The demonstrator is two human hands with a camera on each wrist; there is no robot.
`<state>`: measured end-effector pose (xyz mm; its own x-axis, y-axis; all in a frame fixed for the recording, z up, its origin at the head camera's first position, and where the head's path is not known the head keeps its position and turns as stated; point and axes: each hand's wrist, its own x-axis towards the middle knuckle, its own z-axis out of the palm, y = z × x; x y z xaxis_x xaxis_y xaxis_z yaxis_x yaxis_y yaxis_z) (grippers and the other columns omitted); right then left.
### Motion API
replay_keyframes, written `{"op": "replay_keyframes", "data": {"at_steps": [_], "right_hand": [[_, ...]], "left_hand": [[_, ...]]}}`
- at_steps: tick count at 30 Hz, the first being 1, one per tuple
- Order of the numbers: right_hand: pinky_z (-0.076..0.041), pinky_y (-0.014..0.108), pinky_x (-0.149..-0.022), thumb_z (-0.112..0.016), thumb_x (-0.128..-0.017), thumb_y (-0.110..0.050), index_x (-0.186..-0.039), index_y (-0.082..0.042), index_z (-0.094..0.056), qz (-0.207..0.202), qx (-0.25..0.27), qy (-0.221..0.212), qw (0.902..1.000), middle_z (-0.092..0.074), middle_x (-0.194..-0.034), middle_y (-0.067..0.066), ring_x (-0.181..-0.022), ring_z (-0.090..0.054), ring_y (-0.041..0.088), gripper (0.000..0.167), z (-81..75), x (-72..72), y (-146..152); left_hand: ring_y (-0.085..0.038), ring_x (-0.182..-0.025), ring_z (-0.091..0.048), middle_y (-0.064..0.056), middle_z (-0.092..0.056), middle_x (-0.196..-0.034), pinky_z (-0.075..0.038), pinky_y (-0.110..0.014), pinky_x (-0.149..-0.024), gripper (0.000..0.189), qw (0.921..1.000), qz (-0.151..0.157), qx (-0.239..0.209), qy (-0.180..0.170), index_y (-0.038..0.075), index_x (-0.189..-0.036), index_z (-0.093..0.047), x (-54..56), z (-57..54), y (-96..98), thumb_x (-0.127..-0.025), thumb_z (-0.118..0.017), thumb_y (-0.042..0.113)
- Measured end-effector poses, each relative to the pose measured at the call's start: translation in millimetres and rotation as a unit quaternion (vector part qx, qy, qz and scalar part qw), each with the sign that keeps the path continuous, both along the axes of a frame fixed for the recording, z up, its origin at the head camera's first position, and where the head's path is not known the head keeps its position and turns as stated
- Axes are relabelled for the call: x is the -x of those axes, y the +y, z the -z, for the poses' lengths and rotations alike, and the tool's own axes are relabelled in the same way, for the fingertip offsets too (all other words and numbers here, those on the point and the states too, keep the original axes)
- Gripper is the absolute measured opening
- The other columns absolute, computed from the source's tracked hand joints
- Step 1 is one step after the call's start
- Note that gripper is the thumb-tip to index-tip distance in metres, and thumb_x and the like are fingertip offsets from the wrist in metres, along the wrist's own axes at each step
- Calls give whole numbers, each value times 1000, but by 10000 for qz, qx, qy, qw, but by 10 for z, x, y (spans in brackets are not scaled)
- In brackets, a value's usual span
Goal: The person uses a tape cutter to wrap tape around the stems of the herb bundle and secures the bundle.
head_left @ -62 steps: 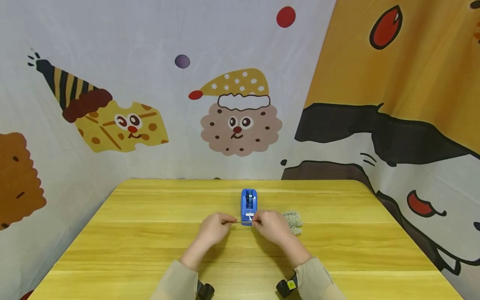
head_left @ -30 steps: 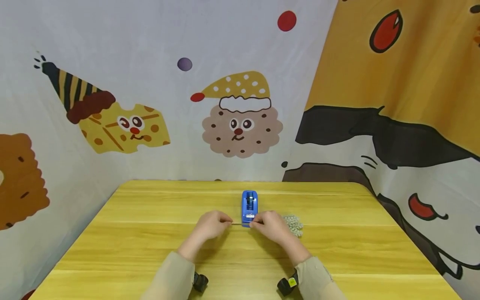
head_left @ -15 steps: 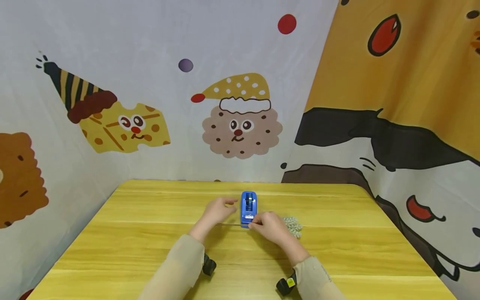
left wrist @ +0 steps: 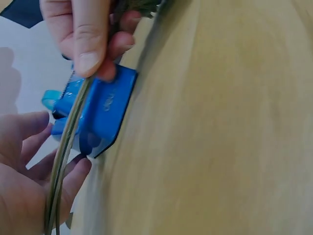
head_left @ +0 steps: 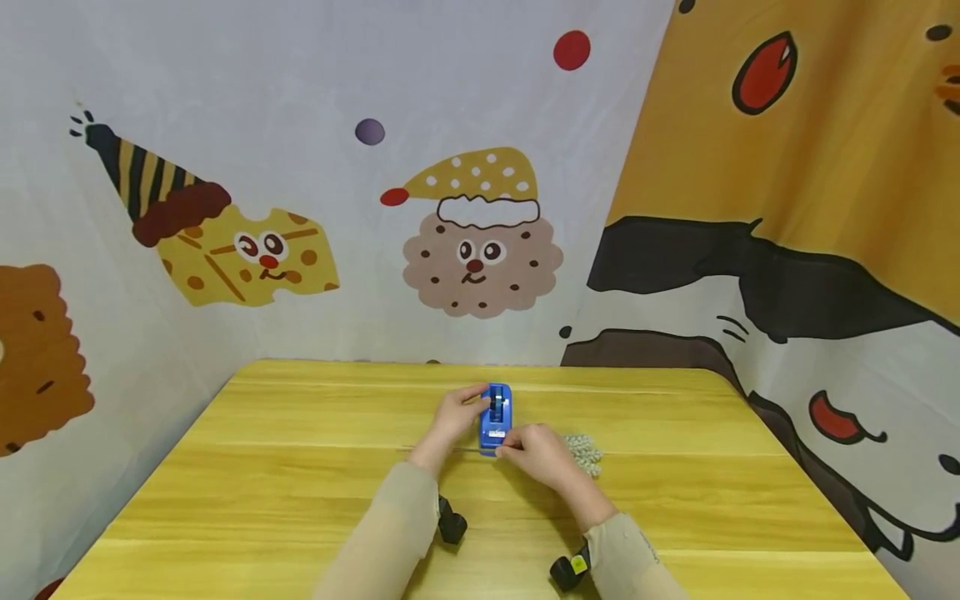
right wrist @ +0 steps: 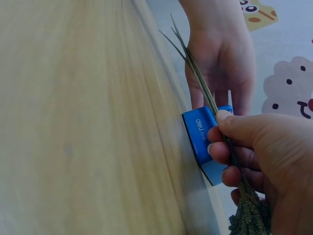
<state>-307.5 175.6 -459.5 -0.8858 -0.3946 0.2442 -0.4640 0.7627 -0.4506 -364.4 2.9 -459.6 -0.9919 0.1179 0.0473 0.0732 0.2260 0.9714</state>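
My right hand pinches the thin stems of a small bunch of dried flowers, between thumb and fingers. The bunch's pale green, bumpy heads stick out past the little-finger side of that hand. The stems run leftward, crossing in front of a blue tape dispenser and over my left wrist. My left hand is at the dispenser's left side, fingers extended and fingertips right at its body. In the left wrist view, its thumb stands apart from the fingers, near the teal-looking tape.
The dispenser stands on a wooden table, beyond the stems. Behind the table hangs a cloth backdrop with cartoon prints. Black wrist cameras sit on both forearms below the beige sleeves.
My left hand has let go of the stems and moved forward and right to the tape dispenser's side. My right hand keeps its pinch on the stems in nearly the same place.
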Motion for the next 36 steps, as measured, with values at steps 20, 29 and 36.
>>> {"op": "replay_keyframes", "data": {"at_steps": [20, 29, 36], "right_hand": [[-40, 23, -50, -71, -89, -27, -70, -21, -64, 75, -258, 230, 9994, -56, -64, -14, -53, -44, 2, 21, 47, 1, -30], [-39, 22, -49, -70, -89, -28, -71, -21, -64, 121, -247, 276, 9992, -56, -64, -14, -52, -43, 2, 20, 56, 8, -21], [-41, 22, -51, -71, -89, -30, -73, -22, -66, 106, -311, 327, 9989, -59, -67, -14, -54, -46, 1, 18, 44, -5, -22]], "left_hand": [[-36, -130, -43, -12, -56, -135, -34, -52, -106, 31, 9989, -388, 262, 33, 17, -124, -68, 31, 68, 43, -93, -64, 14], [-32, -129, -46, -11, -58, -133, -35, -48, -106, 30, 9990, -425, 130, 42, 16, -121, -70, 46, 52, 55, -92, -67, 14], [-32, -129, -45, -10, -57, -135, -36, -48, -105, 30, 9992, -400, 61, -36, 17, -121, -69, 33, 63, 51, -92, -66, 13]]}}
